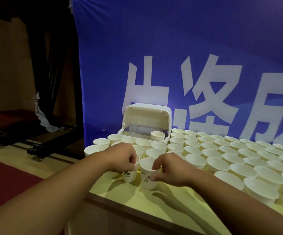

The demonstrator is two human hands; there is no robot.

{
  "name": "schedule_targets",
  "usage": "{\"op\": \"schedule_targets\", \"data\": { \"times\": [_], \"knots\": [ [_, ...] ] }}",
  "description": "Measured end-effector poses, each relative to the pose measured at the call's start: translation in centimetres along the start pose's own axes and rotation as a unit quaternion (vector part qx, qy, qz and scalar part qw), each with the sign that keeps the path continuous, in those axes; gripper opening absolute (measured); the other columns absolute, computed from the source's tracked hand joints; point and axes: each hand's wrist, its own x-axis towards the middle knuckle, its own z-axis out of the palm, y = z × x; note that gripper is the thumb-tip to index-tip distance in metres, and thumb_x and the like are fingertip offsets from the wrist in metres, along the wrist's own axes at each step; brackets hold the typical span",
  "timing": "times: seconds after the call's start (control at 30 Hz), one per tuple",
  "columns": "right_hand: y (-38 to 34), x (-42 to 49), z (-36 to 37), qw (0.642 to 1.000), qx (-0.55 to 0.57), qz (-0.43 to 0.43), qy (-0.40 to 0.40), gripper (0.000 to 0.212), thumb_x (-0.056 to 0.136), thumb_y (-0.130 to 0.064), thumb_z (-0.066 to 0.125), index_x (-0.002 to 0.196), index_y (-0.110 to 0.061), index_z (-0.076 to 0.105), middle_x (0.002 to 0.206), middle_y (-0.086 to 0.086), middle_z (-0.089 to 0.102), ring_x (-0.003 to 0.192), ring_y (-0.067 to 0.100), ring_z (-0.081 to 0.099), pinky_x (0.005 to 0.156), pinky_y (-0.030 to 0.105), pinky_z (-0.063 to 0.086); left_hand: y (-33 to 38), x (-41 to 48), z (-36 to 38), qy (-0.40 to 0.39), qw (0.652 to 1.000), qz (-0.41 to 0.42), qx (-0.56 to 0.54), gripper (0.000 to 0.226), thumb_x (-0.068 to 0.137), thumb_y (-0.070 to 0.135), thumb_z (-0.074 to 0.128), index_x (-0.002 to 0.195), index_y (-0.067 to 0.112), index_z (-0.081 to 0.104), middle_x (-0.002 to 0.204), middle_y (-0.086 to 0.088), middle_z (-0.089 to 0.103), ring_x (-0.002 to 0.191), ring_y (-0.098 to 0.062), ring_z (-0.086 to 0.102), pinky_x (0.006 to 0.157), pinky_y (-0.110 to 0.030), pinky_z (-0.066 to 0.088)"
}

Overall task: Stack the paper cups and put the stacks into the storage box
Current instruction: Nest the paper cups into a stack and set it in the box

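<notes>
Two hands: left hand (pixel 123 157) and right hand (pixel 169 168) side by side above the near left corner of the tabletop (pixel 156 202), bare forearms coming in over the near edge.
Left hand: fingers curled down over the rim of the percent-mark cup (pixel 130 175), gripping it from above.
Percent-mark cup: upright, white, dark "%" print on its wall; just beside the sketch cup (pixel 147 174), rims near touching.
Right hand: fingers hooked on the sketch cup's rim, thumb pressed to its wall, pinching it.
Sketch cup: upright, mouth open to the camera, line drawing on its side; whether its base rests on the tabletop cannot be told.
Storage box (pixel 167 138): white, at the far left edge of the tabletop against the banner (pixel 154 48); lid (pixel 147 116) swung up and standing open.
Stack (pixel 157 136): nested cups upright inside the box, towards its right side.
Loose cups (pixel 239 155): many, white, upright, in close rows from the box rightwards to the right edge; a smaller cluster at the left edge behind the hands.
Tabletop: pale yellow, wood-trimmed near edge.
Banner: blue cloth, large white characters, hanging behind the far edge.
Floor (pixel 3 184): red carpet left of the tabletop; a dark stand (pixel 18 138) lies farther back.
</notes>
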Motion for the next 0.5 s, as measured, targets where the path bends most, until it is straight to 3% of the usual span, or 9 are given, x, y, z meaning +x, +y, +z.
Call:
{"op": "schedule_targets", "data": {
  "times": [0.1,0.27,0.4,0.5],
  "knots": [
    [0.3,-0.5,0.8,0.999,0.038,0.006,0.017,0.023,0.084,-0.038,0.075,0.105,-0.028,0.075,0.097,-0.017,0.069,0.077,-0.003,0.061,0.059,0.014,0.046,0.0,-0.5,0.8,0.042,0.999,0.005,0.030,0.008,0.092,0.034,0.072,0.085,0.030,0.071,0.081,0.013,0.068,0.074,-0.006,0.064,0.065,-0.025,0.054],
    [0.9,-0.8,0.2,0.993,0.094,-0.001,0.072,0.009,0.092,-0.039,0.065,0.091,-0.034,0.072,0.085,-0.020,0.067,0.083,-0.005,0.060,0.062,0.015,0.047,-0.3,-0.6,0.8,0.115,0.993,0.014,0.034,0.012,0.095,0.041,0.064,0.088,0.033,0.069,0.084,0.014,0.066,0.078,-0.006,0.062,0.071,-0.033,0.058],
    [1.7,-0.4,-1.2,0.972,0.166,0.009,0.164,0.017,0.096,-0.033,0.059,0.081,-0.032,0.067,0.079,-0.013,0.067,0.071,0.003,0.061,0.056,0.019,0.048,0.1,0.3,-0.1,0.185,0.982,0.026,-0.001,0.015,0.097,0.040,0.060,0.084,0.034,0.064,0.084,0.016,0.062,0.077,-0.007,0.059,0.066,-0.033,0.053],
    [2.3,0.4,-2.6,0.953,0.194,0.011,0.232,0.025,0.098,-0.027,0.057,0.074,-0.030,0.064,0.071,-0.017,0.062,0.065,0.001,0.055,0.057,0.012,0.042,0.7,1.5,-1.4,0.212,0.975,0.031,-0.058,0.018,0.097,0.038,0.058,0.080,0.034,0.061,0.082,0.014,0.063,0.077,-0.010,0.060,0.066,-0.037,0.053]
  ]
}}
